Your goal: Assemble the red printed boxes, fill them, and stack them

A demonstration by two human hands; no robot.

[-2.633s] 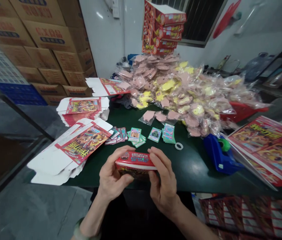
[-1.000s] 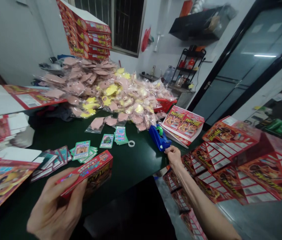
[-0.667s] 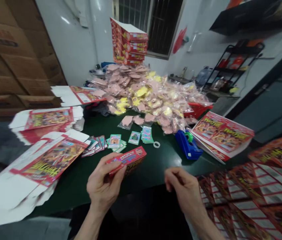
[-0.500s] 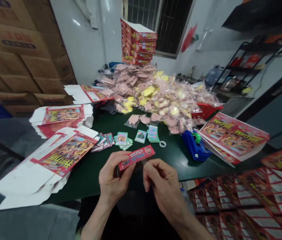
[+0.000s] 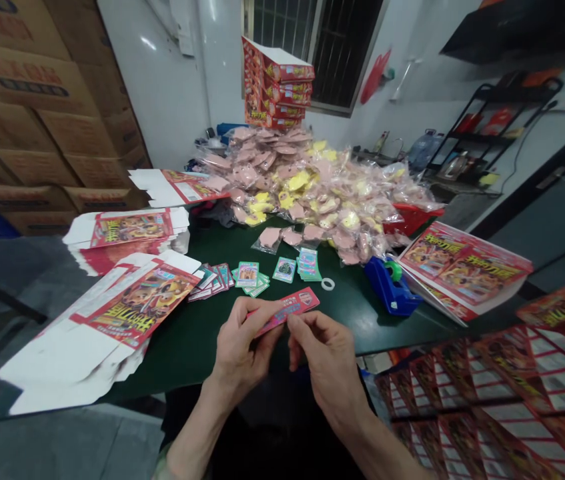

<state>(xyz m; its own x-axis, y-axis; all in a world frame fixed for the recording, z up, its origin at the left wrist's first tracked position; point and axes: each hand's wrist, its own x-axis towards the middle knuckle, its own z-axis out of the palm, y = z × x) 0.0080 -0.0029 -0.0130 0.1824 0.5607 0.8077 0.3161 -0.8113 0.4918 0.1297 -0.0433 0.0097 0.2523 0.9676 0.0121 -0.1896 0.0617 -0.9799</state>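
Note:
A small red printed carton (image 5: 287, 311) is held edge-up above the dark green table (image 5: 172, 363), tilted up to the right. My left hand (image 5: 241, 350) grips its left end between thumb and fingers. My right hand (image 5: 323, 353) comes in from the right, its fingertips pinching the carton's lower edge near the middle. The hands nearly meet there and hide the carton's underside. Close behind the carton, spread trading cards (image 5: 248, 274) lie on the table.
A heap of pink and yellow items in clear bags (image 5: 312, 193) fills the table's far side. A blue tape dispenser (image 5: 389, 288) and printed flat cartons (image 5: 467, 270) stand at right, more flat cartons (image 5: 127, 310) at left. Printed sheets (image 5: 502, 373) lie below the right edge.
My right hand has swung back from beside the tape dispenser and now touches the carton. The carton has turned in my left hand, and my head view has swung back toward the table.

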